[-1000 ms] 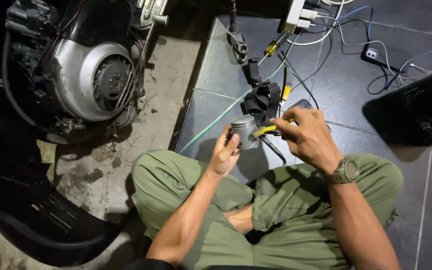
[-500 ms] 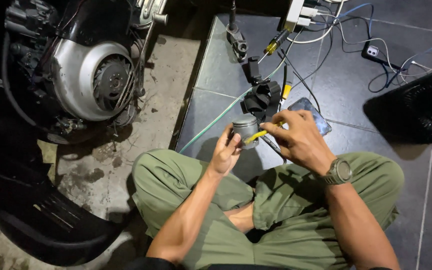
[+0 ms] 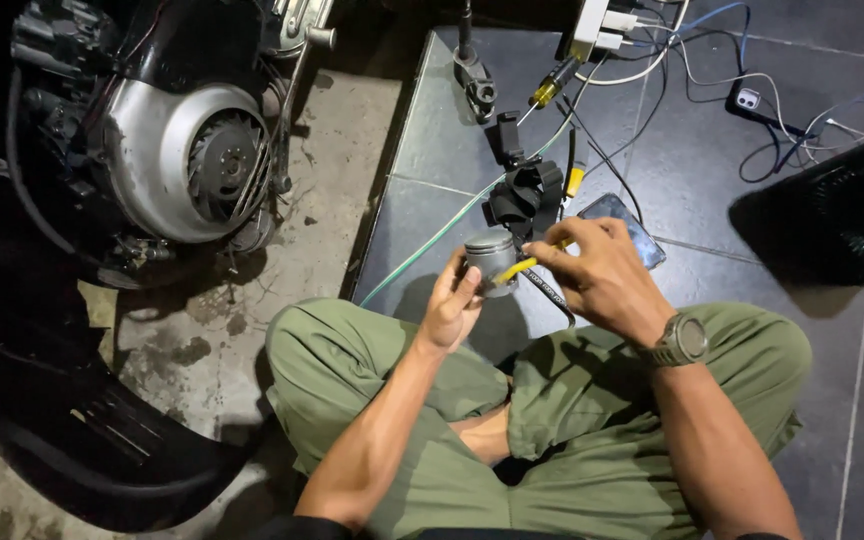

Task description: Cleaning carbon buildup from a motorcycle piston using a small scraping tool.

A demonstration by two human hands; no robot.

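While left hand (image 3: 449, 305) grips metal piston (image 3: 492, 260) | right hand (image 3: 602, 275) beside it pinches yellow-handled tool (image 3: 514, 269) against it

both hands (image 3: 452, 305) (image 3: 602, 275) raised together over crossed legs, fingers curled

- A makeshift repair spot on the floor, like a home garage or small motor workshop.
- A scooter engine (image 3: 177, 160) with its silver fan cover stands on stained, oily concrete (image 3: 282, 280).
- Screwdrivers (image 3: 552, 90), loose cables (image 3: 712, 60) and a power strip (image 3: 592, 25) lie scattered over dark floor tiles (image 3: 452, 140).
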